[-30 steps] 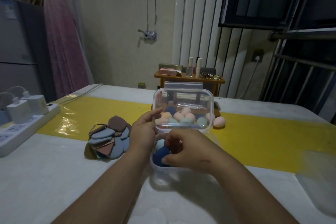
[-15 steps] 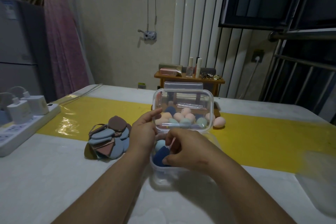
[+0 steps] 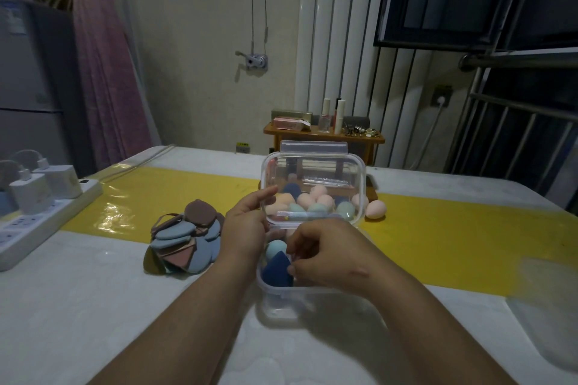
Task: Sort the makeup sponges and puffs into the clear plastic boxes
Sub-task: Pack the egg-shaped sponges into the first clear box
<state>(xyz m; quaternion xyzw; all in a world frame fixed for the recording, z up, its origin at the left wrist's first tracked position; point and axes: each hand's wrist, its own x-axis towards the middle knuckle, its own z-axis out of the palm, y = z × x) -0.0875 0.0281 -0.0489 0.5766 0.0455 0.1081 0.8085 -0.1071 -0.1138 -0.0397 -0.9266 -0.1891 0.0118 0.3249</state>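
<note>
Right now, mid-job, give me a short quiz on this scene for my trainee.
1. True or false: the left hand holds the lid upright.
2. Fill in: the right hand pinches a ___ sponge in the clear box.
3. The flat puffs lie: A in the box; B on the table, left of the box; C on the lid.
Key: 1 true; 2 dark blue; 3 B.

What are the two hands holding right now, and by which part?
The left hand holds the open lid by its left edge. The right hand pinches the dark blue sponge near its pointed end, inside the clear box.
</note>
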